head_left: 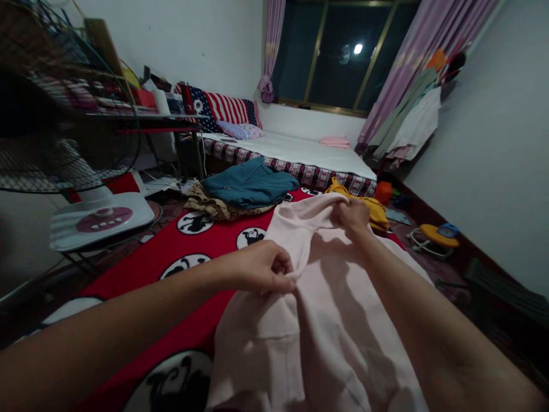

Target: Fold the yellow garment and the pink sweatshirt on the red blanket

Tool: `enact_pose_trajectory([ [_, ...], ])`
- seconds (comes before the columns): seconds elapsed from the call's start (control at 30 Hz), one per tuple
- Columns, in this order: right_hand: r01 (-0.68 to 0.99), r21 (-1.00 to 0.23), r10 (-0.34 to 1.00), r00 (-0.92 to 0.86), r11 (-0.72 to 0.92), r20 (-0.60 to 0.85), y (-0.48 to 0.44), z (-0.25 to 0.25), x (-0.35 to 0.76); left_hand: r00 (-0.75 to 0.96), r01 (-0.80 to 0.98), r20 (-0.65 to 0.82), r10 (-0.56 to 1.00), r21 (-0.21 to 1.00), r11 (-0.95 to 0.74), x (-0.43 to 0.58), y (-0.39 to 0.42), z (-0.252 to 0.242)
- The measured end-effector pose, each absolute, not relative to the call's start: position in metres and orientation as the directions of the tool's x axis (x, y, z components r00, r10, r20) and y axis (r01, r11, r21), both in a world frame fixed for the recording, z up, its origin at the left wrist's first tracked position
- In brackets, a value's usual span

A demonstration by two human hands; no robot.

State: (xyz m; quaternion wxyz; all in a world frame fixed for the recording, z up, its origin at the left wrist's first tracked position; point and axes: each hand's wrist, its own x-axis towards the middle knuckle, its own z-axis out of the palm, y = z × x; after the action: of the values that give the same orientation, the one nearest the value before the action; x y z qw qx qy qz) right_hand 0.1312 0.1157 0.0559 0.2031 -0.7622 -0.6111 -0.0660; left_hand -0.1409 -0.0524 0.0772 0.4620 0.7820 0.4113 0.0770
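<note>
We pinch the pink shirt [326, 309] on the red blanket [171, 257]: left hand [261, 266] fingers closed on a fold, right hand [354, 216] gripping its far edge; best keep both edges taut, aligned

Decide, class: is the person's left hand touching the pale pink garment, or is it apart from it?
Touching. The head view shows the left hand closed on a fold of the pale pink garment, with cloth pinched between the fingers.
</note>
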Motion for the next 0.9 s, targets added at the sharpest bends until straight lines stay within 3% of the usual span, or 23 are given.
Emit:
enact_pose_trajectory([
  [0.07, 0.967, -0.125, 0.914, 0.250, -0.220, 0.320, 0.114, 0.058, 0.137, 0.736, 0.546, -0.344, 0.584, 0.811, -0.209, -0.124, -0.050, 0.074],
  [0.13, 0.979, 0.010, 0.957, 0.195, -0.202, 0.213, 0.108, 0.051, 0.139, 0.797, 0.574, -0.435, 0.419, 0.762, -0.301, -0.106, -0.045, 0.066],
  [0.2, 0.986, 0.103, 0.987, 0.125, -0.135, 0.104, 0.103, 0.041, 0.137, 0.813, 0.574, -0.438, 0.384, 0.717, -0.397, -0.092, -0.036, 0.058],
  [0.27, 0.985, 0.141, 0.993, 0.089, -0.099, 0.077, 0.102, 0.036, 0.132, 0.760, 0.591, -0.261, 0.596, 0.659, -0.465, -0.084, -0.021, 0.048],
  [0.33, 0.978, 0.178, 0.990, 0.092, -0.111, 0.108, 0.106, 0.038, 0.125, 0.580, 0.656, 0.065, 0.812, 0.553, -0.513, -0.080, -0.003, 0.032],
  [0.37, 0.977, 0.181, 0.985, 0.083, -0.111, 0.154, 0.110, 0.041, 0.120, 0.493, 0.698, 0.200, 0.847, 0.490, -0.522, -0.080, 0.005, 0.021],
  [0.43, 0.992, 0.108, 0.966, 0.034, -0.064, 0.257, 0.122, 0.046, 0.108, 0.426, 0.755, 0.304, 0.852, 0.400, -0.520, -0.080, 0.016, -0.005],
  [0.53, 0.996, -0.068, 0.952, -0.025, 0.048, 0.307, 0.142, 0.047, 0.088, 0.443, 0.792, 0.293, 0.847, 0.316, -0.523, -0.080, 0.023, -0.042],
  [0.73, 0.985, -0.159, 0.996, -0.048, 0.059, 0.074, 0.159, 0.025, 0.065, 0.457, 0.792, 0.295, 0.839, 0.296, -0.535, -0.080, 0.021, -0.055],
  [0.9, 0.912, -0.238, 0.933, -0.356, 0.334, -0.056, 0.124, 0.025, 0.049, 0.451, 0.783, 0.316, 0.835, 0.308, -0.540, -0.080, 0.023, -0.051],
])
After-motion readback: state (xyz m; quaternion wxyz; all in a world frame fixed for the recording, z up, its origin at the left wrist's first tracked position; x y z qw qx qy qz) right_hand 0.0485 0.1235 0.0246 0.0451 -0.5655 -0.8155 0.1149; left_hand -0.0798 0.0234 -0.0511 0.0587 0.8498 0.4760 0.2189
